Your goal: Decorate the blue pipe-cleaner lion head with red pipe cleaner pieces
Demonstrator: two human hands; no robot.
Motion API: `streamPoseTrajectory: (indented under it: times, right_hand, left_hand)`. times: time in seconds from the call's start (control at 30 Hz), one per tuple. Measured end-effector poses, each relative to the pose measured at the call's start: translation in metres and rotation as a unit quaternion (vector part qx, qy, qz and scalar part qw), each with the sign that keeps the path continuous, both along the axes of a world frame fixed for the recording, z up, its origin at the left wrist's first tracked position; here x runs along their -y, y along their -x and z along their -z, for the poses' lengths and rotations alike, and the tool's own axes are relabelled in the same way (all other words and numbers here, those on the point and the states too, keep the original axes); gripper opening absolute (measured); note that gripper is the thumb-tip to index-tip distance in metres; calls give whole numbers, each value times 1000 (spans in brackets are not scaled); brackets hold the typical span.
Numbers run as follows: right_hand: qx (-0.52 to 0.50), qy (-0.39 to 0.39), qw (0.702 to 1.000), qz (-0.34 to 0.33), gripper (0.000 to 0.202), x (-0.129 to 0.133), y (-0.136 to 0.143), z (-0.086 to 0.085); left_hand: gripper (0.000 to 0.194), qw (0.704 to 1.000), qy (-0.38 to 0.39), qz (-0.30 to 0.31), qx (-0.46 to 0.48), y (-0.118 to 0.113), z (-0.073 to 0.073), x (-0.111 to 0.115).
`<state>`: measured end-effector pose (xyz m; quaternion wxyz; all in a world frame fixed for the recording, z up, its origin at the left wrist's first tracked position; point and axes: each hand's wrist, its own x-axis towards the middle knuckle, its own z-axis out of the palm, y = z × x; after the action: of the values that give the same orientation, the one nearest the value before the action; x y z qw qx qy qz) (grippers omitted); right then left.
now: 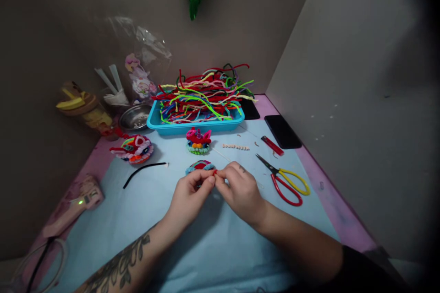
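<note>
Near the middle of the blue-covered table, my left hand (pixel 192 192) and my right hand (pixel 240 191) meet at the fingertips. Both pinch a small red piece (pixel 215 172) between thumbs and forefingers. Just behind my left fingers lies a rounded blue and red fuzzy piece (pixel 200 165), its front partly hidden by them. Beyond it stands a small fuzzy figure (pixel 198 142) with a red top, an orange mouth and a pale green edge. A larger, similar colourful figure (pixel 135 149) sits to the left.
A blue tray (pixel 195 126) of colourful fuzzy stems stands at the back. Scissors (pixel 285 183), a red tool (pixel 272 145) and a phone (pixel 283 131) lie right. At left are a pink glue gun (pixel 77 206), a black stem (pixel 142 170) and a metal bowl (pixel 134 117).
</note>
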<state>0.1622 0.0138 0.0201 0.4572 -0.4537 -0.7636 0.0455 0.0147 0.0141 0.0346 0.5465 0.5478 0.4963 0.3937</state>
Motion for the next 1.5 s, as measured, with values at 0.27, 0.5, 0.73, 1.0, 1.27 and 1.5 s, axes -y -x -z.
streamPoseTrajectory:
  times: [0.27, 0.5, 0.73, 1.0, 1.27, 1.5]
  right_hand:
    - [-69, -18, 993, -92, 31, 5, 3, 4]
    - [-184, 79, 975, -95, 16, 0, 0, -4]
    - [-149, 63, 984, -80, 11, 0, 3, -2]
    - [-82, -13, 993, -86, 17, -1, 1, 6]
    - [-127, 69, 987, -64, 10, -4, 2, 1]
    - [-115, 40, 992, -32, 12, -4, 2, 2]
  left_hand:
    - [29, 991, 45, -53, 113, 3, 6, -3]
    - [25, 994, 14, -55, 93, 6, 6, -6]
    - [24, 999, -35, -34, -9, 4, 2, -4]
    - [22, 999, -17, -23, -16, 4, 6, -5]
    - [29, 999, -24, -39, -18, 6, 3, -4]
    - [37, 999, 11, -18, 45, 5, 1, -1]
